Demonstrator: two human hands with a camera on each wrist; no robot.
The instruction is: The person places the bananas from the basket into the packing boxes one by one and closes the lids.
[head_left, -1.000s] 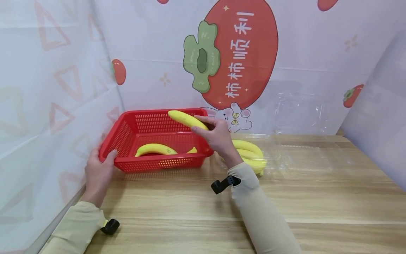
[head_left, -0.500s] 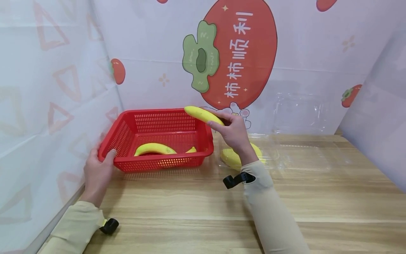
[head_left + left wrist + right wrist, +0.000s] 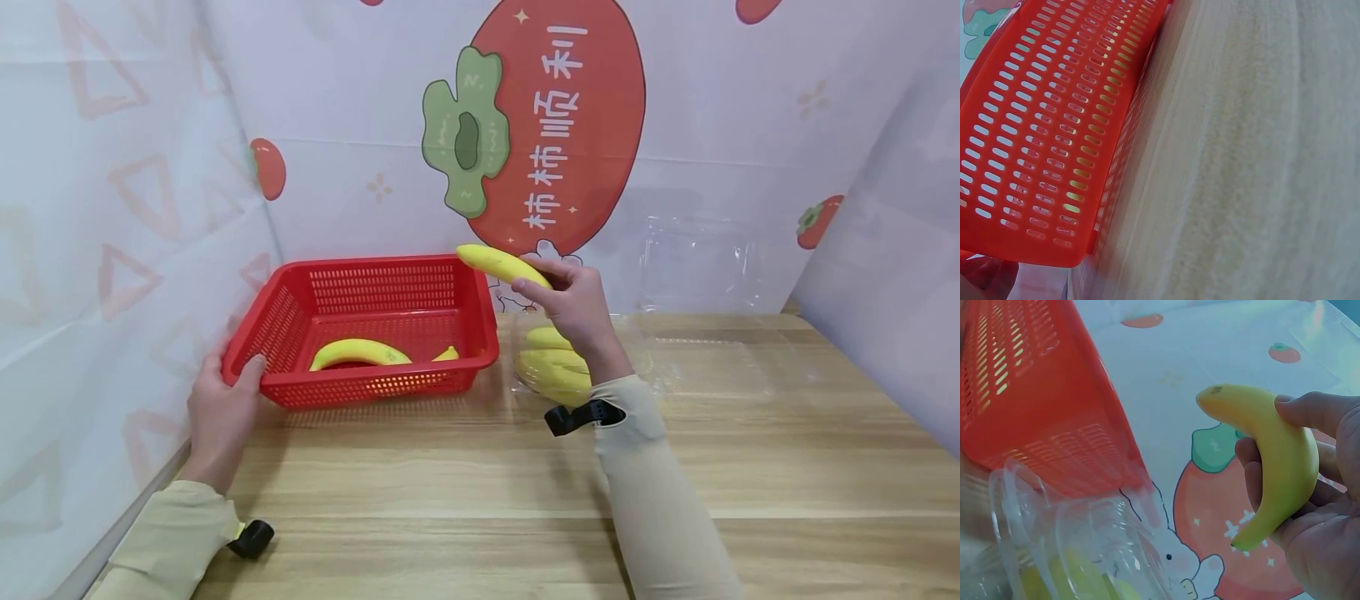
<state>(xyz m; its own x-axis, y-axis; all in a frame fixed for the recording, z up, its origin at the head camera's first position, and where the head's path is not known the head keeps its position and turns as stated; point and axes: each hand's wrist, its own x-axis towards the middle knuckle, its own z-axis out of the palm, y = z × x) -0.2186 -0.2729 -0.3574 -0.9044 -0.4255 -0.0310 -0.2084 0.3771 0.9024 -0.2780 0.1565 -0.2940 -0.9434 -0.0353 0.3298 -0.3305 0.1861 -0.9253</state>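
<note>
My right hand [image 3: 581,308] grips a yellow banana [image 3: 501,265] in the air, just right of the red basket [image 3: 375,385] and above a clear plastic box. In the right wrist view the thumb lies on this curved banana [image 3: 1288,456], with fingers behind it. My left hand [image 3: 223,417] holds the basket's left front corner, thumb over the rim; only a bit of that hand [image 3: 988,278] shows in the left wrist view. Inside the basket lie a banana [image 3: 360,352] and the tip of another banana [image 3: 447,354]. Several bananas [image 3: 551,371] lie in the clear box.
The clear box's hinged lid [image 3: 701,267] stands raised at the back right, with a clear tray part [image 3: 708,367] on the wooden table [image 3: 420,500]. A printed cloth wall [image 3: 360,125] closes the back; side walls stand left and right.
My right hand has carried the banana to the right, from over the basket to beside its right rim, above the box. My left hand has kept its hold on the basket.
</note>
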